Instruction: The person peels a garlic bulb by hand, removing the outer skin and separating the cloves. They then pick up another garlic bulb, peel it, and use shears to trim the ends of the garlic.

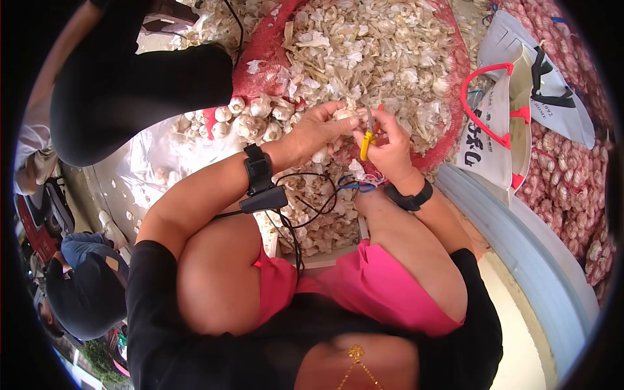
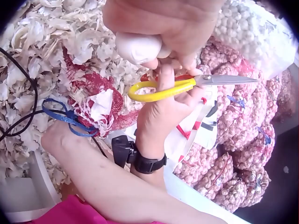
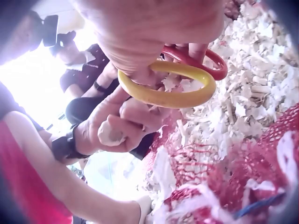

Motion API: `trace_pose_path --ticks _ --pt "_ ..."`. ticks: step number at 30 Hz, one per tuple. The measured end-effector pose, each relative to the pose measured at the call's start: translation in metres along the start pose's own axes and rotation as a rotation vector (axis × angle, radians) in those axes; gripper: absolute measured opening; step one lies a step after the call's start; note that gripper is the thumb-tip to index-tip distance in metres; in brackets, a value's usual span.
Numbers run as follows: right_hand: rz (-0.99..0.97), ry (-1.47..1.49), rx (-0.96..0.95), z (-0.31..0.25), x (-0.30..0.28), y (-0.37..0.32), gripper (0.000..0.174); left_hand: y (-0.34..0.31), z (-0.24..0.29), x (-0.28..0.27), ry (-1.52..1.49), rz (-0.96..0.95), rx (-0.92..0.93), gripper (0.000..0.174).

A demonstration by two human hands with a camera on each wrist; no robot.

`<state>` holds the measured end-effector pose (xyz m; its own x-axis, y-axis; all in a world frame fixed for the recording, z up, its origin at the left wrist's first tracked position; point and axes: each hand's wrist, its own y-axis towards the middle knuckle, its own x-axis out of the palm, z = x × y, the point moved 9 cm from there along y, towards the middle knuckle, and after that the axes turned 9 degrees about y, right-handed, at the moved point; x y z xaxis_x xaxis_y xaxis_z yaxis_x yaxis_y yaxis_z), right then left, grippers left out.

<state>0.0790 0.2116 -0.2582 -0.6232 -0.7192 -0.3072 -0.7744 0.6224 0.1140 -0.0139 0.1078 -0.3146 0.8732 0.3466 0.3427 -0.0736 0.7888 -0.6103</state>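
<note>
My left hand (image 1: 315, 135) grips garlic: one bulb (image 1: 348, 113) shows at the fingertips, and a pale bulb (image 2: 137, 46) is tucked under the curled fingers in the left wrist view. The right wrist view also shows a bulb (image 3: 110, 130) in that hand's palm. My right hand (image 1: 391, 148) holds scissors (image 1: 366, 144) with one yellow and one red handle, thumb and fingers through the loops. Their metal blades point away from me, beside the bulb at the left fingertips. Both hands meet over a heap of garlic skins (image 1: 364, 58).
Red mesh netting (image 1: 260, 68) surrounds the skins. Whole bulbs (image 1: 250, 127) lie left of my hands. A container of skins (image 1: 318, 227) stands between my knees, with a black cable (image 1: 296, 240) over it. White bags (image 1: 487, 136) and netted garlic (image 1: 562, 188) are at right. Another person (image 1: 140, 97) sits at left.
</note>
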Motion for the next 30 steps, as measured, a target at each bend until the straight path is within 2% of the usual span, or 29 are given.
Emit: trace_pose_path --ticks 1,2,3,6,7,9,13,19,23,25,27,28,29,30 --pt "-0.051 0.017 -0.014 -0.004 0.006 -0.001 0.044 -0.001 -0.003 -0.006 -0.003 0.053 -0.018 0.053" --pt "-0.046 0.071 0.063 0.005 0.005 -0.005 0.048 -0.003 -0.004 -0.014 0.005 0.119 -0.029 0.055" --pt "-0.045 0.072 0.063 0.008 0.003 -0.006 0.048 -0.004 -0.006 -0.019 0.006 0.119 -0.030 0.055" --pt "-0.104 0.059 0.194 0.024 -0.002 -0.007 0.058 -0.008 0.005 -0.036 0.089 0.208 0.061 0.050" --pt "-0.104 0.058 0.191 0.020 -0.005 -0.006 0.058 -0.007 0.006 -0.039 0.089 0.209 0.064 0.050" --pt "-0.272 -0.163 0.149 0.007 0.002 -0.007 0.061 -0.005 0.007 -0.047 0.179 0.208 0.055 0.048" --pt "-0.320 -0.033 0.305 0.028 0.011 -0.021 0.060 -0.007 0.006 -0.047 0.226 0.210 0.052 0.042" --pt "-0.325 -0.194 0.249 0.012 0.015 -0.004 0.052 -0.014 0.011 -0.033 0.332 0.121 0.000 0.038" --pt "-0.348 -0.256 0.148 0.018 0.014 -0.011 0.050 -0.013 0.001 -0.040 0.319 0.131 -0.028 0.048" --pt "-0.245 -0.237 0.148 0.023 0.001 -0.011 0.046 -0.009 0.006 -0.045 0.357 0.114 -0.030 0.052" --pt "-0.103 -0.373 0.202 0.052 -0.028 -0.002 0.039 -0.008 0.013 -0.059 0.961 0.152 -0.066 0.057" --pt "0.032 -0.380 0.130 0.055 -0.047 0.008 0.031 -0.008 0.011 -0.064 0.961 0.141 -0.055 0.057" --pt "0.106 -0.476 0.147 0.072 -0.066 0.018 0.030 -0.008 0.007 -0.072 1.108 0.135 -0.052 0.058" --pt "0.112 -0.570 0.301 0.084 -0.085 0.029 0.032 -0.008 0.000 -0.081 1.256 0.132 -0.051 0.059"
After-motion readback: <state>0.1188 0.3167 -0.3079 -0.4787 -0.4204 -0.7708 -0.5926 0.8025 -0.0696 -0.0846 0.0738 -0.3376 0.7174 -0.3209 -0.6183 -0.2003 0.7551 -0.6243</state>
